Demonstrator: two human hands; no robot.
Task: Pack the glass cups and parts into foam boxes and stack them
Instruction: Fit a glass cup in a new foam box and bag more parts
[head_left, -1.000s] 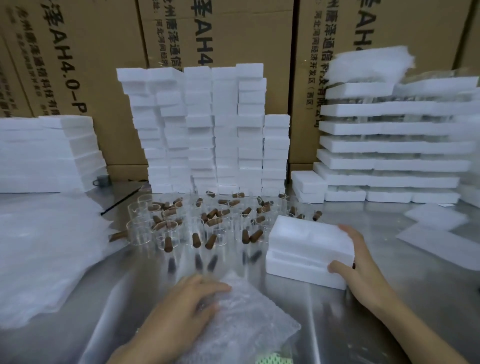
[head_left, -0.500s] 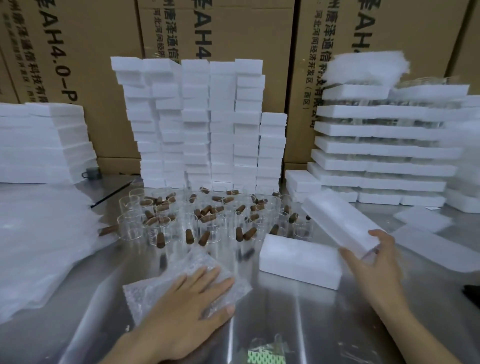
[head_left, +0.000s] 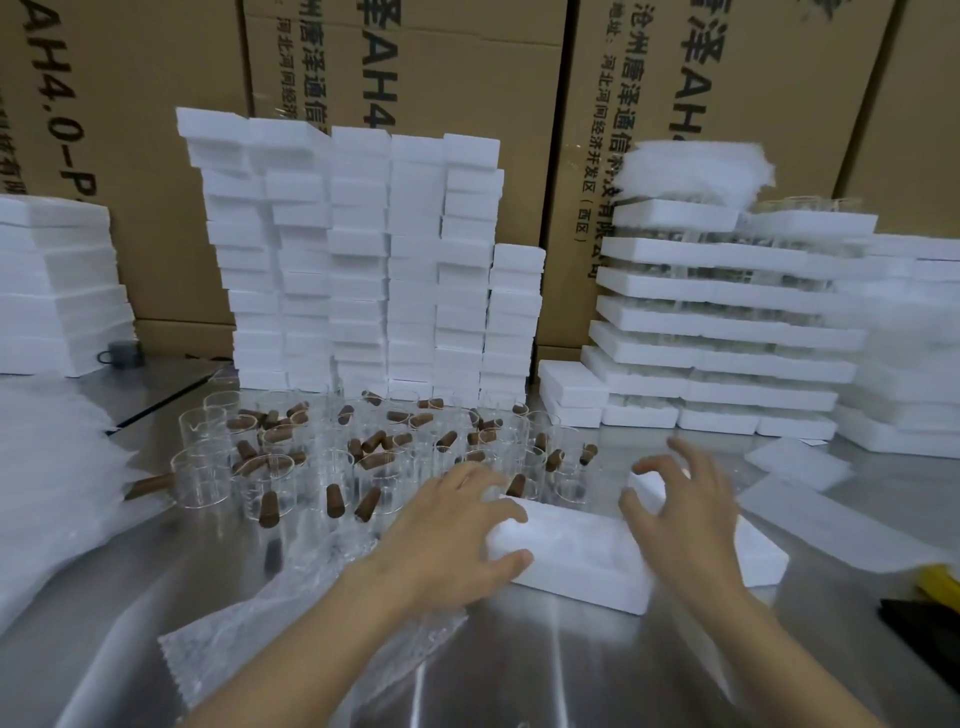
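The left hand (head_left: 457, 540) has its grip on the near-left end of the open foam box (head_left: 571, 564), thumb on the near wall and fingers over the top edge. This looks meant to pin the light box to the slick metal desk (head_left: 519, 675) so it will not slide while it is filled. The right hand (head_left: 685, 514) hovers over the box's right end with fingers bent and spread. Its grip seems released, clasping nothing, though one fingertip may brush the foam. Just to the right, touching or nearly touching the box, lies a flat foam piece that I take for the lid (head_left: 756, 551), set close so it can go back on quickly. The box sits at the middle of the desk, right in front of the cups (head_left: 205, 480), so the reach is short. It is white, oblong and low-walled, with a shallow hollow that appears empty. The cups are clear and thin-walled, standing crowded together, with brown plugs (head_left: 268, 512) lying in and among them. Bubble wrap (head_left: 260, 639) lies under the left forearm, likely ready for padding. Tall stacks (head_left: 363, 260) of closed foam boxes stand behind, against cartons (head_left: 467, 78).
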